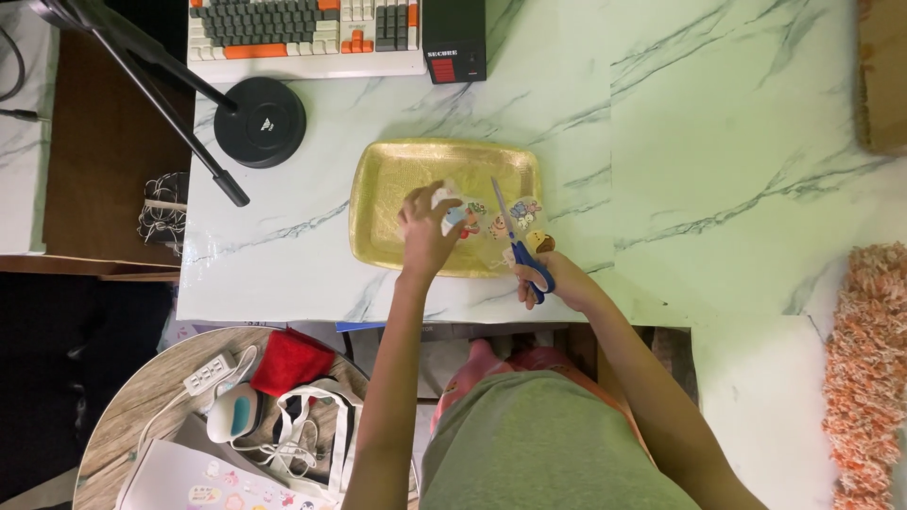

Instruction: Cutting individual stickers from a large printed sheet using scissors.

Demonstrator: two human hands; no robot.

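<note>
Centre of the frame: gold tray (387, 179), rectangular with rounded corners and a crinkled foil-like surface, sits on the white marble-look bench (718, 142). Its near rim is close to the bench's front edge, little margin there. Left hand (427, 229) is over the tray's right half, fingers curled, pinching a clear sticker sheet (491, 219) with small colourful cartoon stickers. Right hand (553, 279) is at the tray's lower right corner, fingers closed through the blue handles of the scissors (515, 241); blades point up-frame across the sheet, slightly parted as far as I can tell.

Open room: wide bare bench right of the tray, glossy, grey-veined. Shaggy orange rug (864, 378) at right edge. Upper left is tighter: round black stand base (260, 121) just off the tray's upper left corner, keyboard (302, 33) with grey, cream and orange keys at top edge, black box (454, 38) beside it. Tripod legs (151, 90) cross the bench's left edge.

Lower left: round wood-grain table (123, 406) with a white power strip (210, 373), red cloth (291, 361), white bag (312, 434).
</note>
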